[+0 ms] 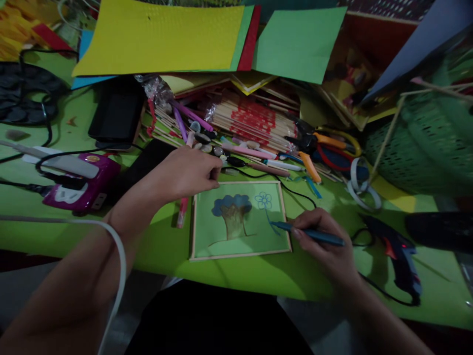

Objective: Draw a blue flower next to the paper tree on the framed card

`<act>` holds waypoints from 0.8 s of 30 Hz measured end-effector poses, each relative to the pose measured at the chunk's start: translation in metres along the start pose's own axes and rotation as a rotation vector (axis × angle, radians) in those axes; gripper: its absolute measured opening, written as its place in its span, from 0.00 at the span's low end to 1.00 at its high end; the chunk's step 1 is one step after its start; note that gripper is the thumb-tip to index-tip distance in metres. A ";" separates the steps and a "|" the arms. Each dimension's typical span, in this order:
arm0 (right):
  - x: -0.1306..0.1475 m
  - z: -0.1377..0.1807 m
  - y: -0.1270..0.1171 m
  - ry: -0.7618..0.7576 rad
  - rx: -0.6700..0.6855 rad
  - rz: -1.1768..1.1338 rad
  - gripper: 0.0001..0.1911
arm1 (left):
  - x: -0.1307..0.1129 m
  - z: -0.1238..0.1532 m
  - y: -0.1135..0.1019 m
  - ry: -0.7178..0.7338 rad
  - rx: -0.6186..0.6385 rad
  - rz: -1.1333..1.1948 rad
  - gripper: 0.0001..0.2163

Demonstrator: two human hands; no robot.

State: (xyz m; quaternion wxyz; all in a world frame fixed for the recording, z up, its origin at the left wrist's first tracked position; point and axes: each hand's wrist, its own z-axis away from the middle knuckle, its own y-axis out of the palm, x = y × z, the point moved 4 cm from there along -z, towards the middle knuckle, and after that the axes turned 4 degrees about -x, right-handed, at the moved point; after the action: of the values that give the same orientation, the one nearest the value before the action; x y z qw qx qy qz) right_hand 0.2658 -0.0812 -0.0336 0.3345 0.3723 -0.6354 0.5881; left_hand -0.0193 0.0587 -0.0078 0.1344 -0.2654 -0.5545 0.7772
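Note:
A green sheet edged with thin wooden sticks lies flat near the table's front edge. Drawn on it are a brown-trunked tree with a blue crown and, to its right, a blue-outlined flower with a stem. My right hand grips a blue marker, its tip touching the sheet at the flower's stem. My left hand is at the sheet's top left edge, fingers curled; whatever they hold, if anything, is hidden. Partly under that hand lies a pink pen.
Behind are bundled sticks, pens, pliers and coloured sheets. A glue gun with a lit red light lies at right, below a green basket. At left are a purple power strip, cables and a phone.

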 end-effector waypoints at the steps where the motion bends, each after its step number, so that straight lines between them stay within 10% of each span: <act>1: -0.001 0.001 0.000 0.003 0.000 -0.001 0.05 | 0.000 0.000 0.000 0.001 0.003 -0.001 0.06; 24: 0.000 0.001 0.004 -0.037 0.016 0.028 0.05 | 0.000 0.000 0.000 0.022 -0.004 -0.012 0.06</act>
State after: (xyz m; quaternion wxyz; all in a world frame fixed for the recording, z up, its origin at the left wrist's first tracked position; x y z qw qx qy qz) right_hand 0.2626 -0.0819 -0.0352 0.3116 0.3769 -0.6417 0.5908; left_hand -0.0195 0.0586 -0.0074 0.1447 -0.2705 -0.5561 0.7724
